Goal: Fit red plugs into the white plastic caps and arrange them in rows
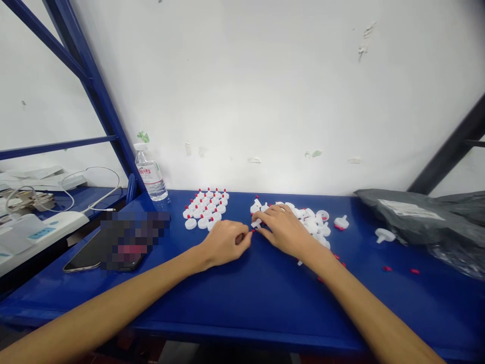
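Where right hand [285, 228] spreads, white caps [311, 226] part-hidden

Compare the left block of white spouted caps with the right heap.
The left block stands in neat rows; the right heap lies jumbled. The block's spouts point up, whereas some of the heap's lie sideways. Red tips top the block's spouts; several heap pieces show none. Both sit on the blue table.

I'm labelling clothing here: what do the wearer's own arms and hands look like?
The left forearm and right forearm are bare, without sleeves or watch. The left hand and right hand are gloveless; the latter may wear a thin ring.
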Available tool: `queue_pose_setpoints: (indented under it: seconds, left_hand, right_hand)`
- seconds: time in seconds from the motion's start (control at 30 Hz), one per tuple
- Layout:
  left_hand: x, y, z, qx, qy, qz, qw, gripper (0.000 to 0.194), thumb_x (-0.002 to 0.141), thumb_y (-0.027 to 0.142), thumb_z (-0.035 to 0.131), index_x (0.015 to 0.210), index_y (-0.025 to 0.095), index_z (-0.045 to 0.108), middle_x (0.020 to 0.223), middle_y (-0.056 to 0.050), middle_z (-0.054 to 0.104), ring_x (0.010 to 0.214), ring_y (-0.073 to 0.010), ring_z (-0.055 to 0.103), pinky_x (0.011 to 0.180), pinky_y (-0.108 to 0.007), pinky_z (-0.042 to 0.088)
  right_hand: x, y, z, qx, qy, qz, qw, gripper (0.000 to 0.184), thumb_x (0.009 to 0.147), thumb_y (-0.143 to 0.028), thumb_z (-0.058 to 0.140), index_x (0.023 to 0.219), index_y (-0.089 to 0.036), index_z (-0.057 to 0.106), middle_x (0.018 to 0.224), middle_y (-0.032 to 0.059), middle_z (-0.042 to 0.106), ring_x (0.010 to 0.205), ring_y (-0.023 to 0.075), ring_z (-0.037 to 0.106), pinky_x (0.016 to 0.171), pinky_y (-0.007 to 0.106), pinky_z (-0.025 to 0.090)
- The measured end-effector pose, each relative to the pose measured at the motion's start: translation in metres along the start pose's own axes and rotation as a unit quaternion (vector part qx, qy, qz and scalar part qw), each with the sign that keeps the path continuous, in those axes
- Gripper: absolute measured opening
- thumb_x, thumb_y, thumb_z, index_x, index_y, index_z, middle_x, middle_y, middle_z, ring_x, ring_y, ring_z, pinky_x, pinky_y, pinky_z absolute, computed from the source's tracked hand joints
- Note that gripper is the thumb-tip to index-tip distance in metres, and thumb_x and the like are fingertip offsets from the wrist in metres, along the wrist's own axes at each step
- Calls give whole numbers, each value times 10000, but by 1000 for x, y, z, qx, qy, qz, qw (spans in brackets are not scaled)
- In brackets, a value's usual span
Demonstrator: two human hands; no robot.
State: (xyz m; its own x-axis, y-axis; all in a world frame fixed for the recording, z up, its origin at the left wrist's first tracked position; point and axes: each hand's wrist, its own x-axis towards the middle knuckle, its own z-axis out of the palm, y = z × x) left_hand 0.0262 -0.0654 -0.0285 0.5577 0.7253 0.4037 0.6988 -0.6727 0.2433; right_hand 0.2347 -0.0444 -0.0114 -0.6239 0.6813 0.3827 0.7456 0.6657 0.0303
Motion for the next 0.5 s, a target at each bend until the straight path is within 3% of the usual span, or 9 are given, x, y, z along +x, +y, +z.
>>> queue_pose_setpoints:
  seconds: [0.1, 0.17, 0.2, 0.33, 0.5]
  left_hand:
    - [3, -8, 0, -25, 8, -70, 997, 245, 944, 287, 491, 730, 200, 574, 607, 1, 557, 565, -151, 510, 582, -296, 316]
    - [3, -10, 1, -41, 2, -92, 995, 135, 931, 309, 534, 927, 212, 628, 634, 16, 574, 591, -159, 537, 589, -291, 332]
    - [3, -10, 2, -46, -4, -92, 995, 172, 927, 334, 555, 1028, 218, 633, 651, 20, 583, 603, -162, 546, 594, -289, 342]
    - [3, -9, 4, -52, -38, -31, 997, 345, 948, 439, 561, 1219, 241, 643, 771, -9, 613, 677, -166, 566, 640, -281, 381]
    - [3, -12, 3, -67, -91, 71, 991, 336, 1009, 391, 483, 1259, 291, 684, 964, -48, 613, 823, -154, 592, 714, -247, 423]
  right_hand:
    - [0, 1, -3, 1, 6, 6, 1000, 114, 926, -312, 647, 1008, -232, 645, 950, 72, 744, 1014, 293, 634, 966, 452, 381]
    - [1, 1, -6, 4, 19, 11, 1000, 97, 925, -315, 652, 967, -229, 635, 919, 63, 741, 966, 285, 640, 942, 437, 382]
    - [1, 1, -8, 8, 31, 17, 999, 93, 930, -313, 646, 962, -227, 629, 907, 60, 738, 942, 279, 643, 931, 429, 383]
    - [1, 1, -19, 48, 100, 76, 991, 91, 964, -313, 580, 949, -225, 598, 860, 44, 720, 822, 241, 650, 901, 394, 391]
    - [1, -1, -23, 83, 127, 112, 982, 91, 956, -294, 559, 899, -225, 576, 823, 29, 703, 734, 218, 634, 814, 345, 410]
